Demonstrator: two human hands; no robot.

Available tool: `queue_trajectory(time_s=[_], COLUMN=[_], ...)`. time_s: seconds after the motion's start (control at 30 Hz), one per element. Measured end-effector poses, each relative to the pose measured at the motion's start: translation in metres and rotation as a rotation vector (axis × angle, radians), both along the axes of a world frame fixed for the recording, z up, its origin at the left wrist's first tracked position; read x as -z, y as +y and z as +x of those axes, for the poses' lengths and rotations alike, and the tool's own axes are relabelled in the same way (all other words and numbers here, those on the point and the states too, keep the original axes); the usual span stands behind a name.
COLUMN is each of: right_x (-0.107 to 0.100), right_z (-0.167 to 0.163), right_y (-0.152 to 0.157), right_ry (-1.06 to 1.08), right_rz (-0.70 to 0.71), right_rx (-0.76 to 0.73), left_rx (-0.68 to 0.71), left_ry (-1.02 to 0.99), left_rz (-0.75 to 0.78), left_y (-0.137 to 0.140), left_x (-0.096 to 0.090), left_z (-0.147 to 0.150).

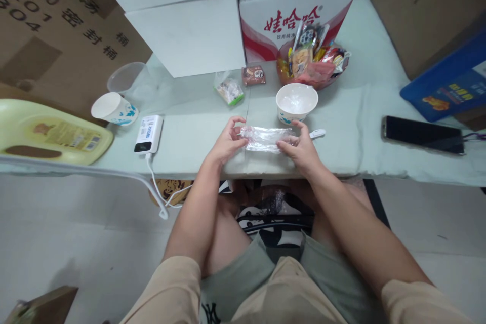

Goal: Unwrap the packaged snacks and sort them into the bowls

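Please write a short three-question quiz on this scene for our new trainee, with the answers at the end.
1. What is held between the left hand and the right hand?
2. True or false: a white cable is plugged into the power bank.
3. Where does the dark-screened phone lie?
A) left of the power bank
B) right of the white paper bowl
C) inside the snack basket

Key: 1. A clear plastic wrapper; 2. True; 3. B
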State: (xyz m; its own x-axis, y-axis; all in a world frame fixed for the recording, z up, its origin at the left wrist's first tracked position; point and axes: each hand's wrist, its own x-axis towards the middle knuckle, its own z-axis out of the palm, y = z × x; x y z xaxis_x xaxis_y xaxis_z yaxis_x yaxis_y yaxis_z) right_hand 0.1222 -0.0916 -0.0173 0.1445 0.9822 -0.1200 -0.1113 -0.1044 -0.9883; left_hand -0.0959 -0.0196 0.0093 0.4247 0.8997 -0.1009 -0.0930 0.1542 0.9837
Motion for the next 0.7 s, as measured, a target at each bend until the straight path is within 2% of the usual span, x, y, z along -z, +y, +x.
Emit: queue_trajectory(time_s=[0.13, 0.17, 0.23, 0.33, 0.43, 0.5, 0.6, 0.7], right_x=[-0.009, -0.012, -0.017, -0.023, -0.023, -0.023, -0.022, -0.023], right_z=[-0.003, -0.004, -0.007, -0.013, -0.02, -0.021, -0.018, -0.009], right_y=[0.002, 0.0, -0.004, -0.012, -0.017, -0.016, -0.012, -0.008], right_ry=[-0.165, -0.247, -0.391, -0.365, -0.071, 0.155, 0.372, 0.349], right_rz=[0.092, 0.139, 0.262, 0.406, 0.325, 0.222, 0.072, -0.059], right_rx=[0.132, 0.155, 0.164, 0.019, -0.15, -0.195, -0.158, -0.034], left_rx=[-0.376, -0.423, -0.375, -0.131, -0.006, -0.042, -0.229, -0.566], left_ry=[0.154, 0.217, 0.305, 0.236, 0.103, 0.079, 0.081, 0.149], left_rz=[0.271, 0.331, 0.38, 0.298, 0.18, 0.127, 0.134, 0.307], left_y=[-0.003, -0.007, -0.017, -0.032, -0.037, -0.035, -0.028, -0.015], left_x=[0.001, 0.001, 0.001, 0.003, 0.005, 0.007, 0.008, 0.004], left_z=[-0.001, 0.0, 0.005, 0.02, 0.035, 0.042, 0.046, 0.047])
